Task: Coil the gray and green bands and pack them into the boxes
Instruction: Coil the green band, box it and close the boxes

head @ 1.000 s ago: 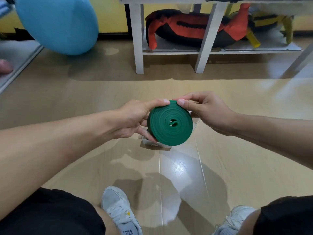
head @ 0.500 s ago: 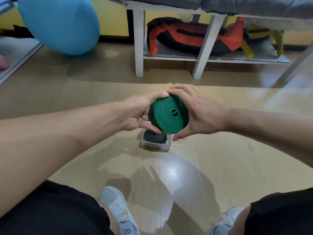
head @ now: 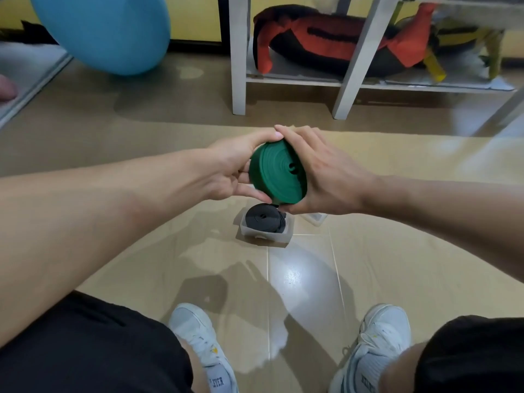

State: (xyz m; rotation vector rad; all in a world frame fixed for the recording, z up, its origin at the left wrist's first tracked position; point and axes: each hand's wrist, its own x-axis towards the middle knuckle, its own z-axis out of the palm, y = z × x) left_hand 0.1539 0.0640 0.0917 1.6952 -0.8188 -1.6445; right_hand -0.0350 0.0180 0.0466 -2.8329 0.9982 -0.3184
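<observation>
Altogether two bands [head: 276, 173], two boxes [head: 265, 232]

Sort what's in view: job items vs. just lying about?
Job:
- green band coil, held by left hand and right hand
- gray band coil in clear box
- second clear box, mostly hidden behind the right hand

Lying about:
- blue exercise ball
- red-and-black bag on white shelf

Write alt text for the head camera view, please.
Both hands, left hand and right hand, grip a coiled green band above a clear box on the floor holding a coiled gray band. A second clear box lies partly hidden behind.
</observation>
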